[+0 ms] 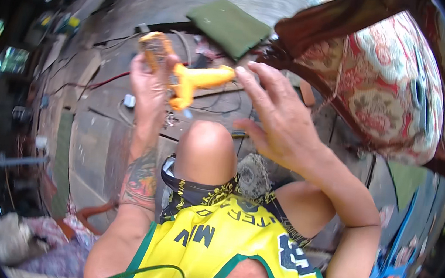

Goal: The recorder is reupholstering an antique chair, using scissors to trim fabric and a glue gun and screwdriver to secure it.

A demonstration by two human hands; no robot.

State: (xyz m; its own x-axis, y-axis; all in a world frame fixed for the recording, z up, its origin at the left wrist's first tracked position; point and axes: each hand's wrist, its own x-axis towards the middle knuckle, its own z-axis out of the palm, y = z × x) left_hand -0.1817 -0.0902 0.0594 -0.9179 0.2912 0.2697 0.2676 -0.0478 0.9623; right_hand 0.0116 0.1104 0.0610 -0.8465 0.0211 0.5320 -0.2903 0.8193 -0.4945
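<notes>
My left hand point(151, 80) is raised ahead of my knee. It grips a bright orange-yellow object point(199, 78), smeared by motion, whose exact kind I cannot make out. One arm of it points right and a shorter part hangs down. Above the fingers shows another orange part point(154, 42) with dark markings; whether it belongs to the same piece I cannot tell. My right hand point(280, 110) has its fingers apart, with the index fingertip close to the object's right end. Whether that finger touches it is unclear. Nothing shows within the right hand.
A wooden armchair with a floral cushion point(378, 74) stands at the right. On the wooden floor beyond my hands lies a folded green cloth or pad point(228, 26). Cables point(110, 77) run across the boards at the left. Blue and orange items point(390, 270) lie at lower right.
</notes>
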